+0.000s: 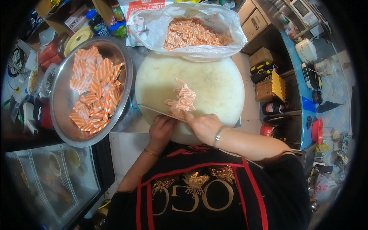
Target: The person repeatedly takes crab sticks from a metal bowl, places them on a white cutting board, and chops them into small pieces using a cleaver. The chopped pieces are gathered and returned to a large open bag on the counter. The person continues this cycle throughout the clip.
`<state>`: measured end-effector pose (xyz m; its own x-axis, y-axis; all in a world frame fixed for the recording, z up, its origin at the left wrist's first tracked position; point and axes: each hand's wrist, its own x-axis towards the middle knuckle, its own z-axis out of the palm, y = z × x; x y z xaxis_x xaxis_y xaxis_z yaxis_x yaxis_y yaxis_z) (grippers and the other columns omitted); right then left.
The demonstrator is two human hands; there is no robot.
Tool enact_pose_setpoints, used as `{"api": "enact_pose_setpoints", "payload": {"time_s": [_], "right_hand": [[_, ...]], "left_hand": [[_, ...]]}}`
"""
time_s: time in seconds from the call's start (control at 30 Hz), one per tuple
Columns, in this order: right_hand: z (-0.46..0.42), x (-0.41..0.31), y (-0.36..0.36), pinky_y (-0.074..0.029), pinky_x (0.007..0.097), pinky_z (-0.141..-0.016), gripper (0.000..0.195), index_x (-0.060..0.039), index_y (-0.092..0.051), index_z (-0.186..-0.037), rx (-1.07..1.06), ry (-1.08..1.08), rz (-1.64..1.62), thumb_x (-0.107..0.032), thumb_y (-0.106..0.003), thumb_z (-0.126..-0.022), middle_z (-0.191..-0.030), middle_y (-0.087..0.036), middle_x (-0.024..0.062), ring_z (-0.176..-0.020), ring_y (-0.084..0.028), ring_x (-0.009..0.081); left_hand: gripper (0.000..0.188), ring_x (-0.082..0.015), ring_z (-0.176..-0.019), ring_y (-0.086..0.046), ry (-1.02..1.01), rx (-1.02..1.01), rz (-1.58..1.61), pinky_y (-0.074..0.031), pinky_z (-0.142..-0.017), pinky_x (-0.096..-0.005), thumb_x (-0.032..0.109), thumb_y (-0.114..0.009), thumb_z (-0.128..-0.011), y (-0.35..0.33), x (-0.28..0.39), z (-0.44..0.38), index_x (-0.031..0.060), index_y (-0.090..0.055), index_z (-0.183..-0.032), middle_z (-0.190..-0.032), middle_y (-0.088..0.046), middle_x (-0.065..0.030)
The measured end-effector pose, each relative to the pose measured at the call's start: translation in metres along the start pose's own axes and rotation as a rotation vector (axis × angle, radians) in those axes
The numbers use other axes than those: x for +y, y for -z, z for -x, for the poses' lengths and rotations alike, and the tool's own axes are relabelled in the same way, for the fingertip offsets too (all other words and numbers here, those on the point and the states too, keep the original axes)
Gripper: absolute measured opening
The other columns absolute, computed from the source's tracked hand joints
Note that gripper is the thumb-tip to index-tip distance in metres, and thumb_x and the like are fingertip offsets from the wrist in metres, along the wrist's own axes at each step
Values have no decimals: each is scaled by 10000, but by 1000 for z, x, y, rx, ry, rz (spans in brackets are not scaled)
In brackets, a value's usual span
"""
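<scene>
My right hand (204,128) grips a kitchen knife (161,111), whose blade stands edge-down on a round white cutting board (224,86). Just behind the blade, my left hand (161,132) has its fingers curled down on a surimi piece (180,122); only a sliver of orange shows, the rest being hidden by hand and knife. Thin surimi strips (184,97) lie in a loose heap on the far side of the blade. To the left, a steel basin (59,95) holds orange-and-white striped surimi pieces (97,89). Beyond the board, cut strips (195,33) fill an open plastic bag (143,36).
The bag overlaps the board's far edge. A glass-topped case (57,184) is at lower left. Bottles (273,108) and cardboard boxes (264,91) sit on shelves at right, under a blue-edged counter (296,83). A blue-capped jar (97,23) stands behind the basin.
</scene>
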<state>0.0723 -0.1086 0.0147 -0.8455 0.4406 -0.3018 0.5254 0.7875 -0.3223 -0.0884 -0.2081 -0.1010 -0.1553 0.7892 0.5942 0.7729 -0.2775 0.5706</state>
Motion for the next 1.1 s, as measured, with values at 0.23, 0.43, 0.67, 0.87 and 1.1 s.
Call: {"api": "enact_pose_setpoints", "payload": {"time_s": [0.23, 0.43, 0.67, 0.87, 1.1], "right_hand": [[9, 1, 23, -535, 463, -586, 211, 6, -481, -1043, -53, 34, 43, -73, -479, -847, -697, -663, 190, -666, -675, 379], [-10, 5, -19, -525, 456, -554, 225, -15, -463, -1067, 116, 70, -25, -108, -506, -867, -659, -646, 166, -615, -661, 361], [9, -2, 27, -538, 454, -579, 154, 8, -479, -980, -122, 10, 54, -60, -483, -843, -711, -668, 191, -667, -676, 379], [-9, 3, -9, -538, 454, -597, 171, 12, -475, -997, 18, 29, -33, -62, -489, -844, -774, -676, 210, -707, -678, 383], [12, 2, 27, -523, 470, -564, 209, -20, -468, -1071, -144, -9, 58, -130, -502, -897, -684, -654, 175, -635, -659, 372]], "left_hand": [[222, -263, -853, -620, -13, -9, -26, -529, -738, -353, 14, -667, -723, 0, 0, 0, 71, -711, -933, -939, -646, -70], [233, -264, -844, -625, -16, 5, -25, -530, -732, -358, 10, -673, -709, -2, -2, 3, 64, -710, -933, -940, -646, -76], [247, -269, -838, -630, -46, 38, -21, -531, -737, -363, -3, -657, -707, -1, -1, 4, 56, -703, -942, -929, -642, -79], [234, -268, -843, -629, -26, 16, -15, -530, -737, -356, -6, -663, -703, -2, -3, 6, 42, -699, -930, -938, -646, -84], [215, -263, -817, -630, -16, 39, -17, -533, -704, -347, -19, -675, -693, -3, -2, 7, 37, -701, -899, -905, -648, -85]]}}
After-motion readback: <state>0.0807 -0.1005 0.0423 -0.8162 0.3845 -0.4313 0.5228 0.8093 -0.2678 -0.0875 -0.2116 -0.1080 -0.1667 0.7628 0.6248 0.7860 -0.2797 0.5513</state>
